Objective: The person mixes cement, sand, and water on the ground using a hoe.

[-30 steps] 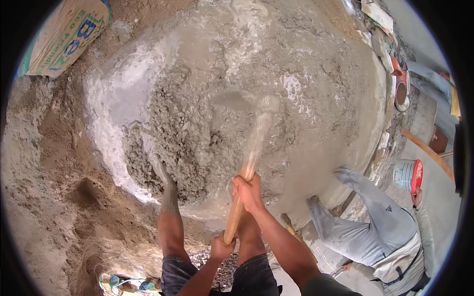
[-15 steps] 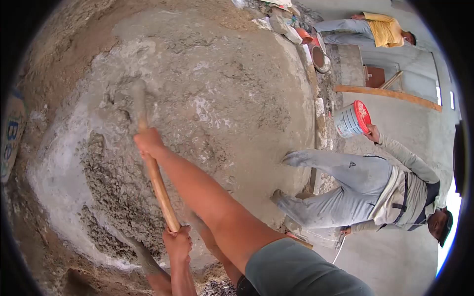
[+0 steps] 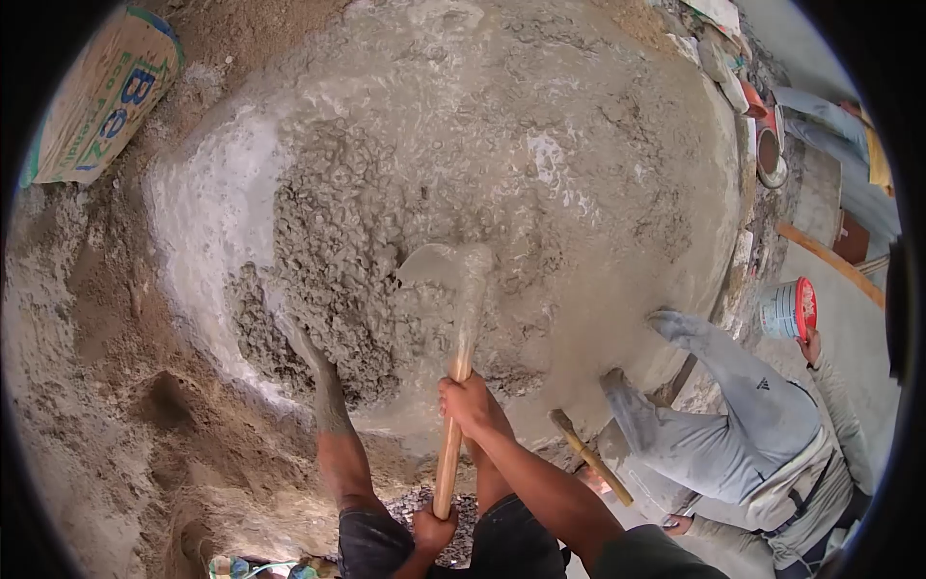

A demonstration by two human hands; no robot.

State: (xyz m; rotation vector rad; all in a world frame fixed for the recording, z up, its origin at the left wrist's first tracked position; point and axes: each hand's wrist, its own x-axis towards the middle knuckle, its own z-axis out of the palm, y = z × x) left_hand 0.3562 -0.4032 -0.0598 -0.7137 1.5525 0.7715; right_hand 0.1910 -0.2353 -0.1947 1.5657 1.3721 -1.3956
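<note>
A hoe point(image 3: 449, 454) with a pale wooden handle lies across wet grey mortar point(image 3: 598, 241). Its mortar-coated blade point(image 3: 431, 263) rests at the surface, pointing left, beside a lumpy mound. My right hand point(image 3: 466, 400) is wrapped round the middle of the handle. Lower down, my left hand point(image 3: 434, 529) grips the handle's end. One bare leg point(image 3: 338, 444) stands in the mortar at the left, its foot hidden; the other is partly covered by my right arm.
A person point(image 3: 743, 415) in grey trousers stands at the right, holding a white bucket point(image 3: 783, 310) with a red rim. A printed sack point(image 3: 111, 96) lies upper left. A wooden-handled tool point(image 3: 593, 458) is near the bottom. Another person's legs point(image 3: 820, 121) show upper right.
The view swung right and came back. My hands, which had the hoe farther left over the mortar half a second ago, now have its blade down by the lumpy mound, nearer my legs than at first.
</note>
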